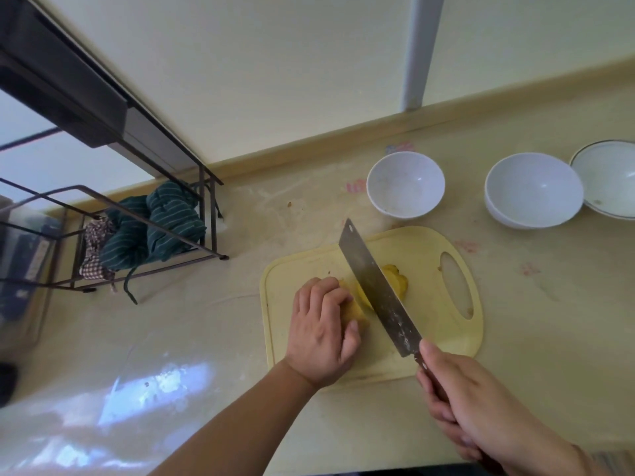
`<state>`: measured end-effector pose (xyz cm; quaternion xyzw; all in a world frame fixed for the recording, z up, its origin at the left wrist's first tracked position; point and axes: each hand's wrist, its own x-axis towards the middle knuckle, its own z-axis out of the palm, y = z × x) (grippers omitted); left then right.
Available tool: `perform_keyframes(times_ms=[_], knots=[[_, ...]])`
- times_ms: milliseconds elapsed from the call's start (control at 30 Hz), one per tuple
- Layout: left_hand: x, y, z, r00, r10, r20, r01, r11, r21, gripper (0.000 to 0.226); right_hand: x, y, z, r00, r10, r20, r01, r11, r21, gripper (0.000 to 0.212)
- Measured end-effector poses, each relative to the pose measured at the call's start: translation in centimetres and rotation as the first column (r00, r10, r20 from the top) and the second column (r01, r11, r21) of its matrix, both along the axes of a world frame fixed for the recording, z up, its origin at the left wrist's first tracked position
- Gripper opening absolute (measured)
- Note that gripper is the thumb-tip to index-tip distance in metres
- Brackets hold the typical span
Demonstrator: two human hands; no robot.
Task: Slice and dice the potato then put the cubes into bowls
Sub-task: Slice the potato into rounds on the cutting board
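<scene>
A yellow potato (357,316) lies on the pale yellow cutting board (433,334). My left hand (321,329) grips its left part, fingers curled over it. A steel cleaver (378,290) stands with its blade down in the potato, between the held part and the cut slices (397,280) to its right. My right hand (481,407) grips the cleaver's dark handle at the board's near right corner. Two white bowls (405,183) (532,190) stand behind the board, both with nothing in them.
A shallow white dish (608,176) sits at the far right, touching the right bowl. A black wire rack (144,235) holding green striped cloth stands at the left by the wall. The counter is covered in shiny plastic sheet.
</scene>
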<state>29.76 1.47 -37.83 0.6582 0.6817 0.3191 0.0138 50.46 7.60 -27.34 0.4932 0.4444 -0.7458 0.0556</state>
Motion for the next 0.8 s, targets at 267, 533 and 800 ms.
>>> perform_keyframes(times_ms=[267,533,800], knots=[[-0.2,0.1,-0.5,1.000,-0.012,0.013,0.012,0.999,0.034,0.034,-0.3,-1.3,2.6,0.993,0.103,0.061,-0.116,0.957,0.267,0.055],[-0.2,0.1,-1.3,1.000,-0.014,0.016,0.013,0.998,0.061,0.035,-0.9,-2.5,2.9,0.990,0.114,0.088,-0.139,0.915,0.379,0.048],[-0.3,0.3,-1.5,1.000,-0.019,0.020,0.017,0.997,0.073,0.034,-0.9,-3.7,2.7,0.988,0.026,0.151,-0.089,0.896,0.434,0.095]])
